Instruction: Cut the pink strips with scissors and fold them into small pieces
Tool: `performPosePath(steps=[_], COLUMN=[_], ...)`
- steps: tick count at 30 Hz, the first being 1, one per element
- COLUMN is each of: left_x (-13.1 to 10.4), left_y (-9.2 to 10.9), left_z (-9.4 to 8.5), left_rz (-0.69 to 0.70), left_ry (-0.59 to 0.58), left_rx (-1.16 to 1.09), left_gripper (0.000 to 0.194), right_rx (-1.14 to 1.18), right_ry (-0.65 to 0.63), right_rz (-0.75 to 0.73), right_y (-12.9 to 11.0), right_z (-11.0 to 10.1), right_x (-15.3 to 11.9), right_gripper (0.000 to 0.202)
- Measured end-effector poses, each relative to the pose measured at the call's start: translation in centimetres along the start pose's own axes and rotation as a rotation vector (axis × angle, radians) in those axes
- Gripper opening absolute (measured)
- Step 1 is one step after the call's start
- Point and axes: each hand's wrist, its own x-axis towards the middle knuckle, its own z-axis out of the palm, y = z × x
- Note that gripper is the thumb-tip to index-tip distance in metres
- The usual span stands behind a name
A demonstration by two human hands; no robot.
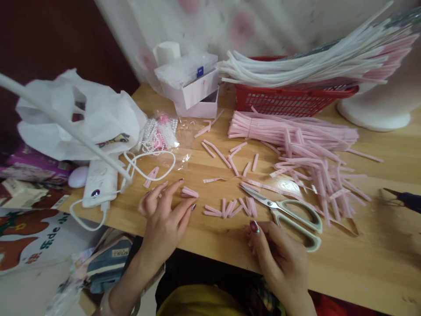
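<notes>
My left hand (166,215) rests over the table with its fingers spread. Its thumb and forefinger tips lie beside a few short pink pipe cleaner pieces (190,192). My right hand (279,259) is curled at the table's front edge, thumb against the fingers; whatever it may hold is hidden. Just beyond it lie scissors (289,213) with pale green handles, blades slightly apart. Between the hands sits a row of short pink pieces (230,208). A pink measuring tape (272,186) runs behind the scissors, partly under a heap of cut pink pipe cleaners (324,175).
Behind stand a bundle of long pink pipe cleaners (289,129), a red basket (272,100) of white stems and stacked white boxes (197,94). Left are bagged pearl beads (161,134), a white cable (151,153) and power strip (100,180). Dark-handled pliers (408,199) lie right.
</notes>
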Motion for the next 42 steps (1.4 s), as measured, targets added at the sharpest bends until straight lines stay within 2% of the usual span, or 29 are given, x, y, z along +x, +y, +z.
performPosePath(steps=[3, 5, 9, 14, 17, 22, 26, 28, 31, 34, 38, 40, 42], left_x=[-0.1, 0.0, 0.3, 0.3, 0.2, -0.2, -0.7, -0.9, -1.3, -2.0, -2.4, -2.2, -2.0], left_y=[0.8, 0.9, 0.2, -1.2, -1.3, 0.1, 1.1, 0.5, -1.4, -2.7, -2.7, -2.8, -3.2], left_z=[-0.1, -0.1, -0.3, 0.0, 0.2, 0.3, -0.4, -0.9, -1.6, -1.9, -1.8, -1.6, -1.3], left_rz=[0.019, 0.034, -0.023, -0.075, -0.081, -0.070, 0.009, 0.012, -0.056, -0.087, 0.023, 0.019, -0.073], left_ry=[-0.046, -0.036, 0.045, 0.010, -0.003, -0.098, -0.151, -0.084, 0.069, 0.044, -0.065, -0.028, 0.034], left_rx=[-0.098, -0.137, -0.039, 0.038, 0.046, 0.050, -0.054, -0.070, -0.002, 0.054, -0.106, -0.097, -0.008], left_gripper=[0.024, 0.026, 0.028, 0.038, 0.039, 0.027, 0.035, 0.032, 0.024, 0.024, 0.024, 0.027, 0.030], right_rx=[-0.015, -0.020, -0.009, -0.015, -0.017, -0.033, -0.039, -0.031, -0.004, 0.003, 0.011, 0.018, 0.016], right_ry=[0.001, -0.002, -0.005, -0.009, -0.005, -0.002, -0.001, 0.002, -0.005, -0.008, 0.025, 0.033, 0.034], right_rz=[0.016, 0.015, -0.010, -0.014, -0.015, 0.009, 0.009, 0.005, 0.006, 0.054, 0.109, 0.113, 0.116], right_y=[0.1, 0.1, 0.1, 0.0, 0.0, 0.1, 0.0, -0.1, -0.2, -0.5, -1.0, -1.1, -1.2], right_z=[0.0, -0.1, -0.1, -0.1, -0.2, -0.1, -0.1, -0.2, -0.3, -0.2, -0.1, 0.0, -0.1], right_x=[-0.1, -0.1, 0.1, 0.1, 0.0, 0.0, 0.0, 0.0, 0.1, 0.1, 0.1, 0.1, 0.1], right_gripper=[0.022, 0.021, 0.019, 0.020, 0.024, 0.022, 0.022, 0.021, 0.020, 0.020, 0.021, 0.021, 0.022])
